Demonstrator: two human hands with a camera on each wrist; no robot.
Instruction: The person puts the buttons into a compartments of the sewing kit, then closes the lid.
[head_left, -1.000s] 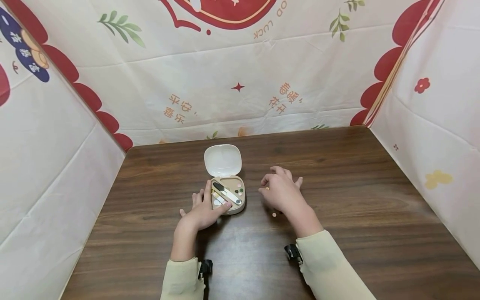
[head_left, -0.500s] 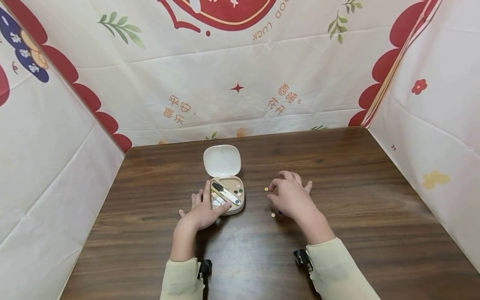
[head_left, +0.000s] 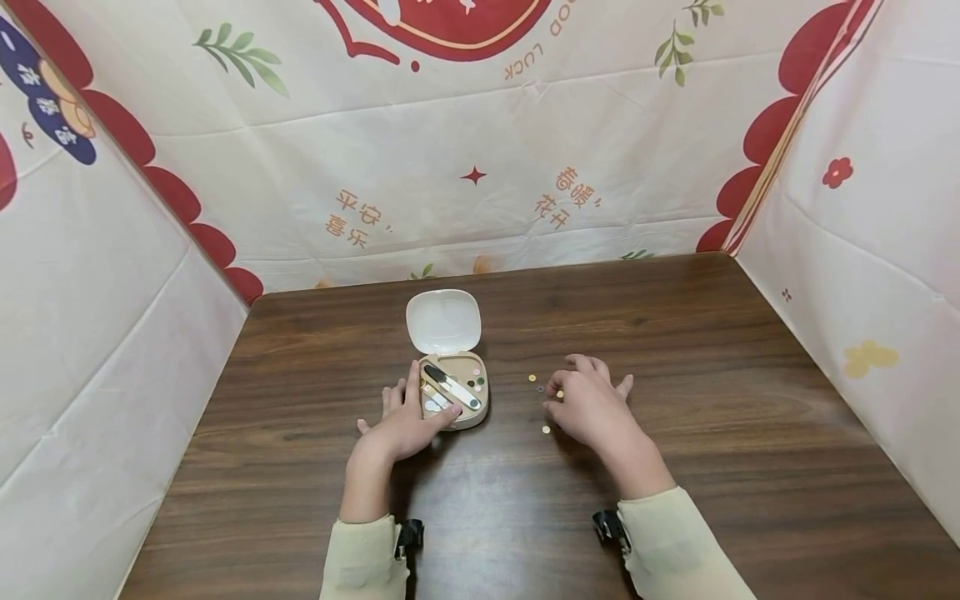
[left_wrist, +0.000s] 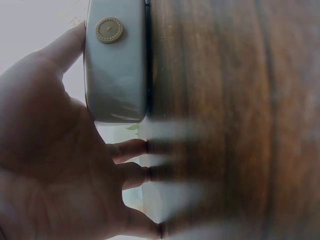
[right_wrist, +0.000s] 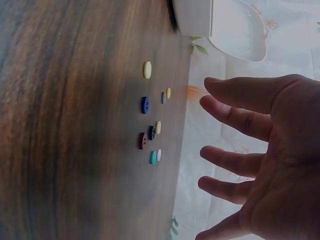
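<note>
Right hand (head_left: pixel 592 407): loosely spread with fingers slightly bent, holding nothing, near small coloured buttons (right_wrist: pixel 145 105) strewn between the case (head_left: pixel 475 419) and the table's (head_left: pixel 697 350) right edge. Left hand (head_left: pixel 403 427): relaxed, resting with straight index finger along the case's left rim and with thumb over its near part (with white lid (head_left: pixel 444 322) tipped back toward the table's far edge), with a slim black-and-silver tool (head_left: pixel 454 388) slantwise inside.

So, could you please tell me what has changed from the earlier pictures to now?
The right hand moved right and drew back a little. A yellow button and a blue-grey button came into view near it; whether dropped or uncovered, I cannot tell. The left hand stayed on the open box.
</note>
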